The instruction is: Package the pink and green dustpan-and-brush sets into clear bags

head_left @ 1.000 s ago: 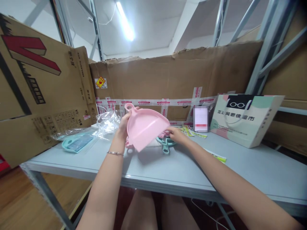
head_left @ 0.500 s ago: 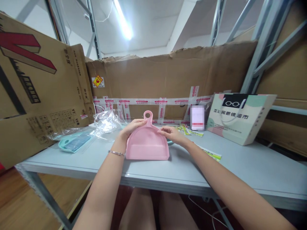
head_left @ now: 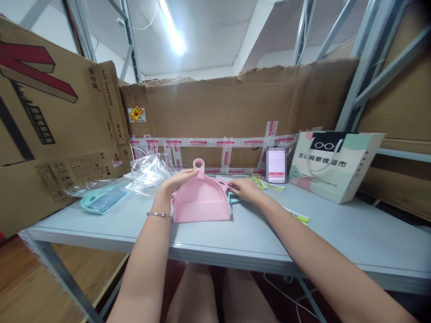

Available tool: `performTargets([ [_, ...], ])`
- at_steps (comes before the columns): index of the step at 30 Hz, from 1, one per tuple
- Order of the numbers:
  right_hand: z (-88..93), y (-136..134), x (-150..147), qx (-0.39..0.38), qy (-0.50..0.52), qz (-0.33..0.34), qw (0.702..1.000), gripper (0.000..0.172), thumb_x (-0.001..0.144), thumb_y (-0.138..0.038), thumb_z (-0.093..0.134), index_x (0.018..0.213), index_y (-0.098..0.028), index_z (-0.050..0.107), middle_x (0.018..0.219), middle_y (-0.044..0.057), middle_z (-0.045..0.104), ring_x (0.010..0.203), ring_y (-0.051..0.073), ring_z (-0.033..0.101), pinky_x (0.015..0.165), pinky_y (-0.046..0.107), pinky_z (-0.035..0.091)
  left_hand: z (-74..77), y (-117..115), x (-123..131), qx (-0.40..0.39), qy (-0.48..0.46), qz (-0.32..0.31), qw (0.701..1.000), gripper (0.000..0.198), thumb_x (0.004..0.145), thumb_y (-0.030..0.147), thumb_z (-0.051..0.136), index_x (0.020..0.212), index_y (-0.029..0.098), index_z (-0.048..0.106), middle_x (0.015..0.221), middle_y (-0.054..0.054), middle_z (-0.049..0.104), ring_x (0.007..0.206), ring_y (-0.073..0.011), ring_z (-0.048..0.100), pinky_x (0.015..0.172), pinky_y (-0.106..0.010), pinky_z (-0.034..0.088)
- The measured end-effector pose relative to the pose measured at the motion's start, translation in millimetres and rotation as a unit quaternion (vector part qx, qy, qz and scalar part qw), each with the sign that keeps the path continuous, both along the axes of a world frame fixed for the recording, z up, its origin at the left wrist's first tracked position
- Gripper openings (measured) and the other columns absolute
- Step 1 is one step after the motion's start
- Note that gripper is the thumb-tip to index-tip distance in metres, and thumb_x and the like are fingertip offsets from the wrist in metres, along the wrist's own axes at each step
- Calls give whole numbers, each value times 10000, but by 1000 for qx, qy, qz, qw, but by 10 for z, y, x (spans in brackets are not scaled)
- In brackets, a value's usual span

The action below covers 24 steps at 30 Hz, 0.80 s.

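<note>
One grey table, dustpan, cardboard behind.

"What sort of place is it?"
"Probably a storeroom serving as a workspace: grey metal rack posts stand at upper left and upper right."
"What else?"
"A large brown printed cardboard carton fills the left, and a long brown taped cardboard panel runs across the middle."
"Anything more?"
"A white tube light at top centre; brown wood-look flooring at lower left."
</note>
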State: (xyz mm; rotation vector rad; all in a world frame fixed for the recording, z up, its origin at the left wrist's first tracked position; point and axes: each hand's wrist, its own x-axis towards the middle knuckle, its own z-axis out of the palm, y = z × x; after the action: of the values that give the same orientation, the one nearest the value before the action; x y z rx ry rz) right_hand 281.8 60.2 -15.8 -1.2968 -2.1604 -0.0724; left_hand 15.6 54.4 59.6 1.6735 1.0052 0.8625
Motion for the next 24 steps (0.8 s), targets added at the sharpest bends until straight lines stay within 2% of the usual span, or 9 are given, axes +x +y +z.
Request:
performTargets([
  [2,49,13,5,31,20,-35,999,134,755,-197,525,776,-207,657,788,76,689,793,220,614,893,417,380,9,-7,-36,7,-8,-15,1000,317,720,452,630,861,183,721,848,-92,704,650,-173,627,540,-248,461],
  [5,173,26,94,100,99,-103,985,261,809,-174,392,928,-176,624,945,134,659,882,237,588,897,441,365,11,-3,-103,20,1,-4,1000,328,724,453,623,893,188,716,858,-91,704,640,-168,626,521,-240,452],
  [7,268,12,165,160,246,-139,946,296,832,-223,348,998,-158,584,928,129,638,839,219,581,815,395,418,4,7,-118,28,24,21,999,334,714,471,623,873,193,719,869,-87,704,649,-171,626,514,-235,445],
  [9,356,-37,189,178,414,-119,885,281,821,-315,384,968,-169,574,761,58,608,678,177,552,675,327,444,-10,19,-94,37,37,36,998,327,696,484,630,822,198,726,844,-72,708,657,-175,624,518,-230,440],
  [11,431,-127,128,123,508,-36,852,274,767,-386,464,929,-193,571,624,-17,530,537,133,467,548,272,403,-32,32,-37,45,37,39,998,315,679,484,639,777,199,728,812,-56,710,669,-178,618,536,-226,438],
  [15,500,-359,-223,-80,495,114,857,270,664,-406,585,843,-205,596,575,-52,506,497,94,408,507,241,348,-86,42,107,58,29,57,996,292,659,468,654,747,197,723,799,-36,710,705,-178,608,576,-225,440],
  [17,487,-448,-421,-132,472,126,862,214,637,-369,620,760,-194,612,573,-37,544,527,101,451,533,247,366,-101,28,168,53,22,51,997,301,668,466,650,771,192,720,831,-44,708,732,-184,610,606,-236,446],
  [20,458,-515,-597,-154,471,117,861,164,617,-325,647,696,-188,606,578,-20,582,565,116,504,555,253,390,-101,-2,226,44,5,34,998,321,683,467,641,804,178,715,894,-66,701,778,-198,611,654,-254,452],
  [24,533,-551,-499,-169,491,114,847,219,592,-349,674,689,-186,564,592,-38,570,496,83,460,482,226,365,-98,0,242,42,10,51,998,337,674,478,638,785,166,701,828,-64,696,737,-199,599,628,-261,436],
])
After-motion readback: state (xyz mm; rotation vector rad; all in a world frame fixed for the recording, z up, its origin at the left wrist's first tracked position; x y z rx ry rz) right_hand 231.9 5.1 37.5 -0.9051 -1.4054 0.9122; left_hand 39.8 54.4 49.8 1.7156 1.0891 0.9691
